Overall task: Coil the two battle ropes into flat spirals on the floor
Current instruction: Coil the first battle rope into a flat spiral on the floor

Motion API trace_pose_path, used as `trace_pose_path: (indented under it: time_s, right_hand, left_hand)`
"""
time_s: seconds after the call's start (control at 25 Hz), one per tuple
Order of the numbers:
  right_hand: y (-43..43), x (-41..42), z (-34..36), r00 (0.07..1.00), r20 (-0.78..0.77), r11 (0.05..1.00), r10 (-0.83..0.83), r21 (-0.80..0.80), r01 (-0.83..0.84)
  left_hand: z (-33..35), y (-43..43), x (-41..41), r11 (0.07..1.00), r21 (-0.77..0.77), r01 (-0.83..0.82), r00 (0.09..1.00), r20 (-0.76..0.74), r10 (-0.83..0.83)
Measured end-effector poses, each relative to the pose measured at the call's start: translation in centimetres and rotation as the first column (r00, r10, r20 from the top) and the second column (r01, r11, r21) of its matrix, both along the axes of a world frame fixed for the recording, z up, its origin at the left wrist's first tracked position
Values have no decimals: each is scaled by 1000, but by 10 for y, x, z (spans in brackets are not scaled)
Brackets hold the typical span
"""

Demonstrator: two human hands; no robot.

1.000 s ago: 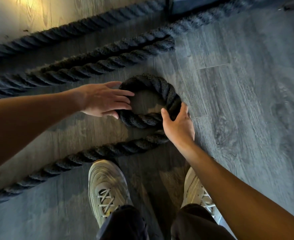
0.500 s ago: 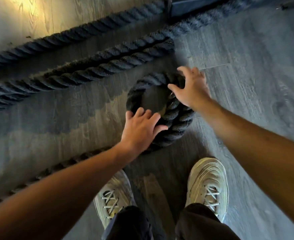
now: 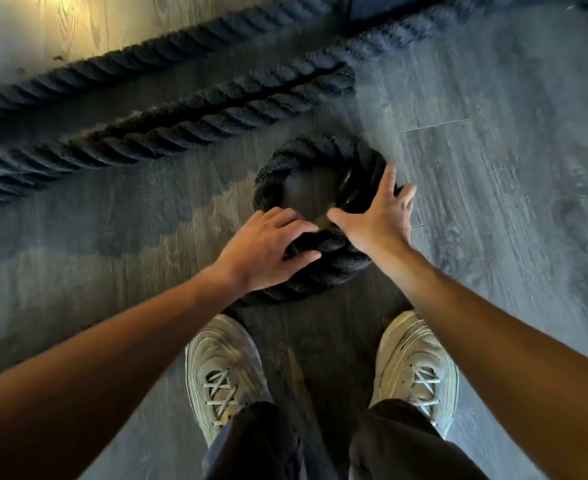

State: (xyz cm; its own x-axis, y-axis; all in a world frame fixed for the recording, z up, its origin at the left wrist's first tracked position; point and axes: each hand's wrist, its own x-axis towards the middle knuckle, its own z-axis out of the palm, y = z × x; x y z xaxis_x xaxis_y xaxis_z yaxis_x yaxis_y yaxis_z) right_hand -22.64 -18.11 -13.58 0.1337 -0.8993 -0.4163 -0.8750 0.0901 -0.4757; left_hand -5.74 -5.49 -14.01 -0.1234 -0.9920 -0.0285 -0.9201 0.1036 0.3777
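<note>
Uncoiled rope lengths (image 3: 168, 133): straight across floor (image 3: 493, 237), upper left, apart from the work.
Left hand (image 3: 268, 251): fingers spread, pressing near arc of coil (image 3: 306, 147); same place as half second ago.
Coil: on floor just ahead of shoes (image 3: 223, 368).
Right hand (image 3: 379, 216): splayed flat on coil's right side; has come back from far rim.
Judgement: first turn set, second wrap being seated; most of the rope not yet coiled.
No brand, label or writing legible.
</note>
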Motion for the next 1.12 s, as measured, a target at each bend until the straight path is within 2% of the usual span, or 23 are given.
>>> trace_pose_path:
  time_s: [0.12,0.32,0.4,0.48,0.56,0.68,0.72,0.8,0.84,0.88,0.96,1.04,1.12]
  right_hand:
    - [-29,3,1,990,-13,990,138,-35,-138]
    - [-92,-15,24,923,-85,910,376,-154,-385]
    - [-118,-32,33,884,-133,867,448,-176,-466]
    - [-129,-46,40,830,-164,828,534,-99,-552]
    - [-118,-46,39,723,-151,727,674,-41,-686]
    - [-91,-20,24,578,-127,579,806,-33,-815]
    - [-84,-10,20,567,-125,568,814,-28,-822]
    - [-68,-4,13,605,-115,603,788,-59,-796]
    - [-58,-7,10,657,-82,648,750,-113,-754]
    - [-46,-12,9,738,-34,722,674,-178,-668]
    - [-12,-25,13,919,29,890,393,-265,-372]
    - [24,-35,18,993,88,974,79,-217,-58]
    - [47,-35,18,979,164,991,-122,-38,130]
  left_hand:
    - [11,-8,38,967,10,256,949,186,-253]
    - [37,-54,77,812,203,548,736,344,-583]
    - [38,-63,70,761,177,624,671,377,-638]
    - [31,-67,52,738,127,663,636,424,-645]
    - [22,-67,35,700,78,710,602,450,-660]
    - [10,-51,33,623,154,767,509,446,-736]
    - [7,-43,35,635,172,753,521,432,-736]
    - [2,-28,40,697,122,707,616,378,-691]
    - [-1,-22,41,730,92,677,664,350,-660]
    - [-4,-17,42,762,73,643,706,328,-628]
    - [-7,-7,43,826,60,560,774,318,-548]
    - [-8,3,42,901,50,432,835,355,-420]
    - [-6,12,30,970,46,238,891,386,-237]
